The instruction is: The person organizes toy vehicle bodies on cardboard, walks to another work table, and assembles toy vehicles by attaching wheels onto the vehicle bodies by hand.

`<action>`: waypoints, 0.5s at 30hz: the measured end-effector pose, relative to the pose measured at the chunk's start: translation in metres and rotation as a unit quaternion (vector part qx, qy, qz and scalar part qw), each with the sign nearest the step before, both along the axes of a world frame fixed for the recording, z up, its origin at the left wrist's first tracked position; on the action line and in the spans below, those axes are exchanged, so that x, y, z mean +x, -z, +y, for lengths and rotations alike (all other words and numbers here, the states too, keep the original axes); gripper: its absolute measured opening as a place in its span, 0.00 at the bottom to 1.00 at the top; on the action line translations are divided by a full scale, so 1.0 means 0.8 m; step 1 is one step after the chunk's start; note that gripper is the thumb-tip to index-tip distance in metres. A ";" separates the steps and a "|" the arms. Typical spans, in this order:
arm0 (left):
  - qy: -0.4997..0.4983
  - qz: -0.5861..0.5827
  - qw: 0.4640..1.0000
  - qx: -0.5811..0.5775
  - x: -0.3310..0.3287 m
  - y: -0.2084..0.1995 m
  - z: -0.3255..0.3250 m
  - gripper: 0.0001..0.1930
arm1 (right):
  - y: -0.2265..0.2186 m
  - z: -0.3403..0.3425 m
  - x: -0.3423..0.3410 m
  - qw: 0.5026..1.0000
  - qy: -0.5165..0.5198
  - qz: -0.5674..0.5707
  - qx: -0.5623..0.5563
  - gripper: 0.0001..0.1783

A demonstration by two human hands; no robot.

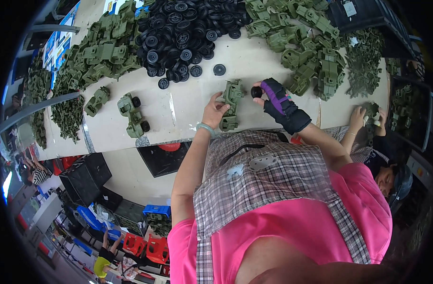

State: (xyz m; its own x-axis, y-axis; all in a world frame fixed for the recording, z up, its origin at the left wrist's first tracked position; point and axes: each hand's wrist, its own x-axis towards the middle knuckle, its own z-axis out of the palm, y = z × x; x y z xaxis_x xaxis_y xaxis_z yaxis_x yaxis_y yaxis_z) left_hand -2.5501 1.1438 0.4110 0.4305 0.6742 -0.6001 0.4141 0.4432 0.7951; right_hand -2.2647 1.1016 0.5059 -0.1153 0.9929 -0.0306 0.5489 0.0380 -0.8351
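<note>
On the pale table my left hand (214, 112) grips the near half of a green toy vehicle body (233, 94), fingers closed along its left side. My right hand (280, 104), in a purple and black fingerless glove, pinches a black toy wheel (256, 92) just right of that body, with a small gap between them. Farther left lies another green toy vehicle (127, 110) with two black wheels on its right side. Beside it rests a separate green vehicle part (97, 102). A single loose wheel (219, 70) lies beyond my left hand.
A heap of black wheels (183, 38) fills the far middle, between green part piles at left (107, 49) and right (316, 52). Smaller green pieces (67, 116) lie far left. A black crate (363, 21) stands back right. At right, a co-worker's hand (356, 119) handles parts.
</note>
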 end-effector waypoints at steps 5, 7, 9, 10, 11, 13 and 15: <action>-0.047 0.069 0.974 0.212 0.034 -0.030 -0.036 0.49 | -0.015 0.010 -0.019 0.990 -0.059 -0.106 0.071 0.27; 0.024 0.174 0.937 0.301 0.039 -0.038 -0.040 0.57 | -0.009 0.018 -0.027 0.988 -0.081 -0.107 0.074 0.27; 0.050 0.204 0.946 0.247 0.045 -0.049 -0.035 0.56 | -0.008 0.027 -0.032 0.983 -0.117 -0.112 0.091 0.27; 0.076 0.231 0.951 0.192 0.047 -0.053 -0.033 0.56 | -0.010 0.032 -0.033 0.982 -0.119 -0.112 0.090 0.27; 0.075 0.231 0.951 0.191 0.047 -0.049 -0.034 0.56 | -0.012 0.037 -0.034 0.977 -0.145 -0.126 0.088 0.27; 0.067 0.217 0.946 0.230 0.046 -0.045 -0.034 0.55 | -0.002 0.043 -0.036 0.958 -0.189 -0.191 0.102 0.28; 0.084 0.233 0.948 0.201 0.048 -0.051 -0.031 0.55 | 0.004 0.046 -0.033 0.954 -0.197 -0.202 0.105 0.28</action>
State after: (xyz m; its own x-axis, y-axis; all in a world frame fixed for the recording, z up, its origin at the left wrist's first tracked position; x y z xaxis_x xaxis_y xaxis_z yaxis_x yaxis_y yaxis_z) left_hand -2.5120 1.1187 0.4518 0.3041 0.8340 -0.4605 0.7992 0.0397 0.5997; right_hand -2.2912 1.1383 0.5023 -0.5024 0.8636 0.0435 0.7322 0.4516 -0.5098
